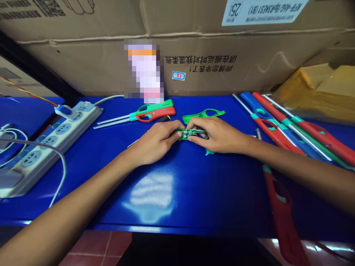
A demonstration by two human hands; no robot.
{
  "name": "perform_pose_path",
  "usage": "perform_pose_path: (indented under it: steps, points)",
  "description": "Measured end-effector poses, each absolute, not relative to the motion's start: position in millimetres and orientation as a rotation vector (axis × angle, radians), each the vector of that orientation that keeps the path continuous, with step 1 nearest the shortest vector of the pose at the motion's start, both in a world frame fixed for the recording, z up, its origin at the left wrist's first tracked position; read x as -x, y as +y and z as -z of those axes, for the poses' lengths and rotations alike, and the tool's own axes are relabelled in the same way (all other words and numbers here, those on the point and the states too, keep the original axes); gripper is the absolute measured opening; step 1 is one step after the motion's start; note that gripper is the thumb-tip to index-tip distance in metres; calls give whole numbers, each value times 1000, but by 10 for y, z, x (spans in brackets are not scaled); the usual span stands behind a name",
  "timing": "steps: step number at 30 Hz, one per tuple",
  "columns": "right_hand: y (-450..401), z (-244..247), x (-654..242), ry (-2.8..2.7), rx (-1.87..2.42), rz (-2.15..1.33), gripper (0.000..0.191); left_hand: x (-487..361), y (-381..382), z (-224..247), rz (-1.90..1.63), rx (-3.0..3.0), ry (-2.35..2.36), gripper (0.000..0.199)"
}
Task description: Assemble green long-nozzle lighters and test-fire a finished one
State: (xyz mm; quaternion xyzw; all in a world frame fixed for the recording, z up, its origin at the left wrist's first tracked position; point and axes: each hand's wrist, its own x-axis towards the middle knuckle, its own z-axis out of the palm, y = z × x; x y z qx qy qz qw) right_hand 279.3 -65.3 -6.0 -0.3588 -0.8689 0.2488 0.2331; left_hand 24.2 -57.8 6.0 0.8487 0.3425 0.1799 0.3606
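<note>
Between both hands is an opened green lighter half [183, 135], its inner parts and pale wires exposed. My left hand [163, 138] pinches its left end with thumb and fingers. On the right end, my right hand [212, 135] has its fingers closed around the half and its wires. Just behind them lies a loose green casing half [205, 115] with a trigger-guard loop. A small teal piece [210, 152] rests under my right hand. A dark tool handle [164, 119], partly hidden, shows behind my left hand.
Two assembled long-nosed lighters [155, 112] lie behind to the left. Several red and blue lighters [277, 125] are grouped at right; a red one [283, 214] overhangs the front edge. A power strip [52, 144] with cables stands left. A cardboard box [194, 74] closes off the back.
</note>
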Motion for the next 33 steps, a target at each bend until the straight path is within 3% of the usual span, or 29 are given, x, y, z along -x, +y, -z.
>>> perform_pose_path:
  steps: [8, 21, 33]
  points:
    - [-618, -3, -2782, -2291, 1086, -905, 17, -263, -596, -31, -482, -2187, 902, 25]
    - [-611, 51, -2763, -2215, 1061, -936, 15, -275, -609, -34, -506, -2228, 881, 22]
    - [-625, 22, -2774, -2388, 1012, -673, 9, -278, -609, -27, -508, -2224, 887, 23]
